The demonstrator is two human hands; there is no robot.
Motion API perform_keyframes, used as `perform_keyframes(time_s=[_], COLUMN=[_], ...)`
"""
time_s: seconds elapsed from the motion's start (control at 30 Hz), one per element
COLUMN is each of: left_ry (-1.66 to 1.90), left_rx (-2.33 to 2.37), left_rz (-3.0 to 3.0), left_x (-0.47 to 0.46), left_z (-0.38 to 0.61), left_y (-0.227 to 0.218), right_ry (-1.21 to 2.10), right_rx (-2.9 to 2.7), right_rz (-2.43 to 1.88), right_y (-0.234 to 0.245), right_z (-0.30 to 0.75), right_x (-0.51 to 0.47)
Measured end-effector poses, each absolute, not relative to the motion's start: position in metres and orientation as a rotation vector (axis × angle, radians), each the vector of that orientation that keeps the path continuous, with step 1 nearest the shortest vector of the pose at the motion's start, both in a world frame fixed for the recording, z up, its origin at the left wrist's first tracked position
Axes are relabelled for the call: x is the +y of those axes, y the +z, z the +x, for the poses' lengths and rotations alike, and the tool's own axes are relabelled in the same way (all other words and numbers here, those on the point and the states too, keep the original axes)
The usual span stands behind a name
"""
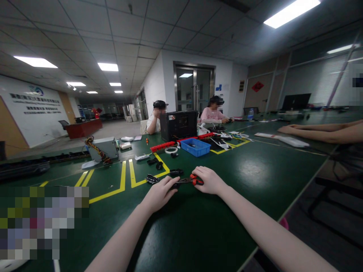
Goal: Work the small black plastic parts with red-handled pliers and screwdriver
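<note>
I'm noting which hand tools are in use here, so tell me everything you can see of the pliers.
The pliers have red and black handles, seemingly plastic- or rubber-covered, and a slim, greyish, metallic-looking head. The right hand grips the handles, partly hiding them. The tool points toward the left hand, roughly level above the green table. Its tips meet or nearly meet a dark piece in that hand; whether they clamp it is too small to tell.

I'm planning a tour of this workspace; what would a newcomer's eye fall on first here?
Probably the red-handled pliers in the right grip, just below the picture's centre, vivid against the green tabletop. Next might come the bright blue tray beyond them, then the large black case standing behind it, slightly left.
</note>
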State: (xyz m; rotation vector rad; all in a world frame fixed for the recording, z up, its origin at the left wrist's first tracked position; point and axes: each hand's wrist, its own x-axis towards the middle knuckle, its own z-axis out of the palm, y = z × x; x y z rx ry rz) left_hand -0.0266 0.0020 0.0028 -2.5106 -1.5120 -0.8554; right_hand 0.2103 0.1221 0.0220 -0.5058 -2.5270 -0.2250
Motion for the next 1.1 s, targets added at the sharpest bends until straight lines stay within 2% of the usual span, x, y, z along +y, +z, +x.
perform_keyframes(time_s=[0.2, 1.1], left_ry=[-0.768, -0.824], left_rx=[-1.460, -1.479], left_rz=[-2.489, -2.482], left_x=[0.0037, 0.0055], left_z=[-0.0284, -0.0293], left_y=[0.0013, -0.0007], right_ry=[-0.204, -0.038], right_rx=[-2.537, -2.533], right_rz=[-0.513, -0.578], right_y=[0.0231, 0.0221], right_z=[0.2110, 0.2085], right_x=[0.1215, 0.1181])
